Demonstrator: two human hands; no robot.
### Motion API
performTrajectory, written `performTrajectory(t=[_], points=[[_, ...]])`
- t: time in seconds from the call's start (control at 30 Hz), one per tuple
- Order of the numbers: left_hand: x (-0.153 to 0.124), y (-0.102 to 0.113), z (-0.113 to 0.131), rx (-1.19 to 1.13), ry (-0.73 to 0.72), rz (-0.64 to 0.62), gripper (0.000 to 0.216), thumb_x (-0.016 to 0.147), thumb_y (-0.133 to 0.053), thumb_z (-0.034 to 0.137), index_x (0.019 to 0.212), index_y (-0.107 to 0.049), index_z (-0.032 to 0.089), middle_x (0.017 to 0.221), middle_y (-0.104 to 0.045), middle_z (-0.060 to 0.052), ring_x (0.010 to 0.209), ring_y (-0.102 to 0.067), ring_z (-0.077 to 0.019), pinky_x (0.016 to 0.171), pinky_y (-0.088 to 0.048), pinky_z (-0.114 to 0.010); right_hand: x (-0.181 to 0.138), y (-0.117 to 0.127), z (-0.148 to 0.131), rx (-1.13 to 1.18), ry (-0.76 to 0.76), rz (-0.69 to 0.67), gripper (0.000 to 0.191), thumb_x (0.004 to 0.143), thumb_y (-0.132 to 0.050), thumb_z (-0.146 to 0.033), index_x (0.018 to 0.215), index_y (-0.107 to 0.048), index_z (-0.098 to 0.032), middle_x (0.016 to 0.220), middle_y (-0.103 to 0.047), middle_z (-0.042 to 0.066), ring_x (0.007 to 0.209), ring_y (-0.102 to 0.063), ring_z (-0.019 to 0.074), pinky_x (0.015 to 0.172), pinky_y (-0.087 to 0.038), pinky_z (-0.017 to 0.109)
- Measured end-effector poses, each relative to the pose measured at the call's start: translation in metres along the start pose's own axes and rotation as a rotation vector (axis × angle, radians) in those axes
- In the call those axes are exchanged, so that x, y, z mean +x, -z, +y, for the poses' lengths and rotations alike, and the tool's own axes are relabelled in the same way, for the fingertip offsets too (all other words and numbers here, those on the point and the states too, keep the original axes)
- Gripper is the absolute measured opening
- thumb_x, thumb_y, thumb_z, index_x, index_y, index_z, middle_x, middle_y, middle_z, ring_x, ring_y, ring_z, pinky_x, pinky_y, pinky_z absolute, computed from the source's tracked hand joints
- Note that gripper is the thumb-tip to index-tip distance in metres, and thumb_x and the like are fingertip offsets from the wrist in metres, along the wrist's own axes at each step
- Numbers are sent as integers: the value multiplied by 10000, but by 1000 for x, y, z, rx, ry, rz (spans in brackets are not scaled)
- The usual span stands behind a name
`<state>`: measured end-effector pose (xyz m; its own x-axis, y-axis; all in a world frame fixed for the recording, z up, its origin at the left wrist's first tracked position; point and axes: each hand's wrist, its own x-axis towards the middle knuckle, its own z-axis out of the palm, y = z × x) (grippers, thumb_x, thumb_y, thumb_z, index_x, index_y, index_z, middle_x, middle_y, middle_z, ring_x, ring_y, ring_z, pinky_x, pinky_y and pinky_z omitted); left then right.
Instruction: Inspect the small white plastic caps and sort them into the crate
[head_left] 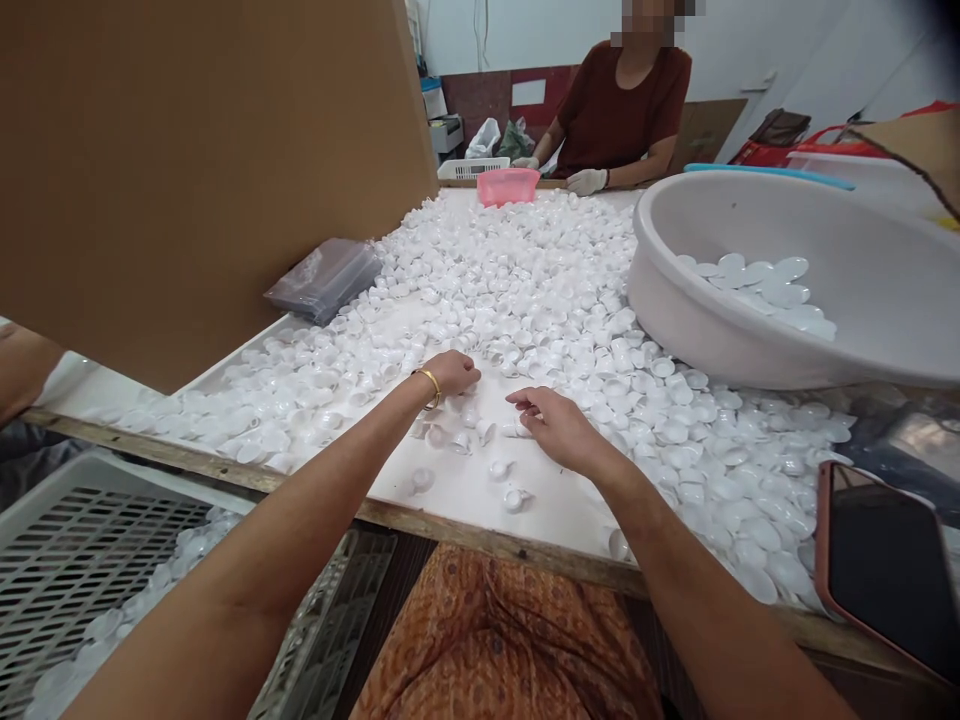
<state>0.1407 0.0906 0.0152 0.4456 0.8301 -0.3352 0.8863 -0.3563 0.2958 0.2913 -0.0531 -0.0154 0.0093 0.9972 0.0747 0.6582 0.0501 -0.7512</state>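
Observation:
Small glossy white plastic cap-like pieces (517, 270) lie in a thick layer over the white tabletop (551, 520). My left hand (450, 373), with a gold bracelet (430, 390) at the wrist, is at the near edge of the pile. Its fingers are curled, and whatever they hold is hidden. To its right, my right hand (559, 425) hovers low over the table, index finger stretched toward the left hand and the other fingers loosely bent. Nothing is plainly held in it. A few loose white pieces (514, 498) lie between my hands and the table's front edge.
A large pale basin (652, 300) holding white oval pieces stands at right, with a phone (885, 560) below it. A cardboard box (210, 150) blocks the left. A slatted crate (75, 560) sits below the edge. Across the table are a pink tray (508, 187) and a gloved co-worker (626, 110).

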Motion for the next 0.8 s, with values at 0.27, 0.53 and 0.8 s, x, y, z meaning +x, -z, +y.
performTrajectory(t=[0.27, 0.53, 0.8], points=[[12, 2, 6, 106, 17, 49, 377, 742, -507, 537, 843, -606, 188, 709, -670, -55, 729, -606, -212, 636, -418, -276, 0, 10, 6, 100, -57, -71, 307, 794, -430, -58, 981, -621, -210, 1040, -628, 53, 945, -589, 163, 780, -483, 303], [-45, -5, 2, 119, -184, 254, 223, 815, -468, 329, 926, -639, 239, 894, -622, -16, 839, -556, -175, 717, -408, -274, 2, 0, 10, 4, -88, -62, 434, 671, -387, 73, 916, -623, -196, 990, -613, 55, 881, -596, 157, 732, -470, 272], [-50, -23, -1, 238, -311, 292, 195, 804, -535, 281, 885, -700, 214, 876, -587, -74, 937, -483, -233, 841, -403, -337, -3, 2, -3, -159, 109, -43, 258, 801, -560, -251, 1052, -593, -201, 1042, -586, 71, 1000, -520, 214, 834, -432, 355]])
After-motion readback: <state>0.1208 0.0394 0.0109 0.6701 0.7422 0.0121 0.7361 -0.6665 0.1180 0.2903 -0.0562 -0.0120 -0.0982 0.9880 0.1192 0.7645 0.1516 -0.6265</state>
